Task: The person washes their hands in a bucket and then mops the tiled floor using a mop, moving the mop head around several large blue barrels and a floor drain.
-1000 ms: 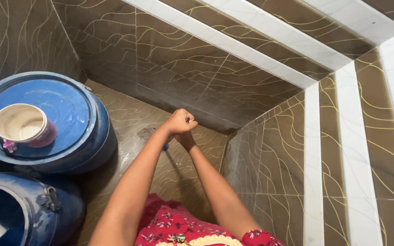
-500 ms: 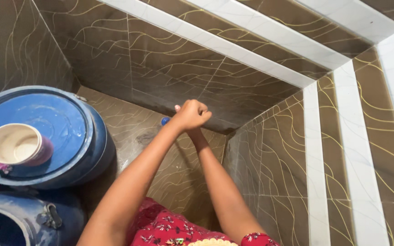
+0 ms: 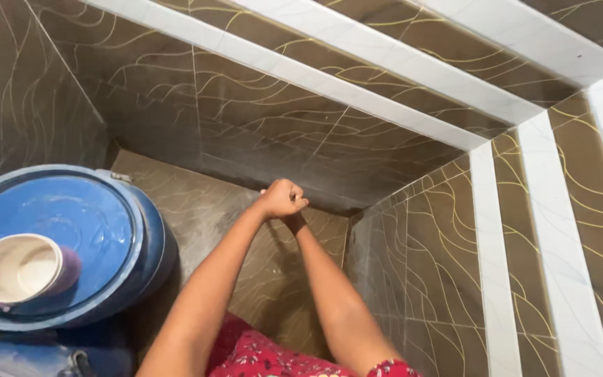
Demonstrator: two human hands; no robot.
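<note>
The right hand [image 3: 293,222] is mostly hidden under the left hand [image 3: 282,198]. What the fists grip cannot be seen. At 8 o'clock, the second blue barrel [image 3: 43,359] is cut by the edge.

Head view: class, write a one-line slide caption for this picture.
Left hand clenched over the right hand in a brown tiled corner, beside a blue drum topped by a mug.

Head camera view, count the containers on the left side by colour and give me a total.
Blue drums: 2, the lidded drum and a second drum only partly visible at the bottom edge.
Cream-and-purple mugs: 1, the mug standing on the drum lid.
Total: 3.
</note>
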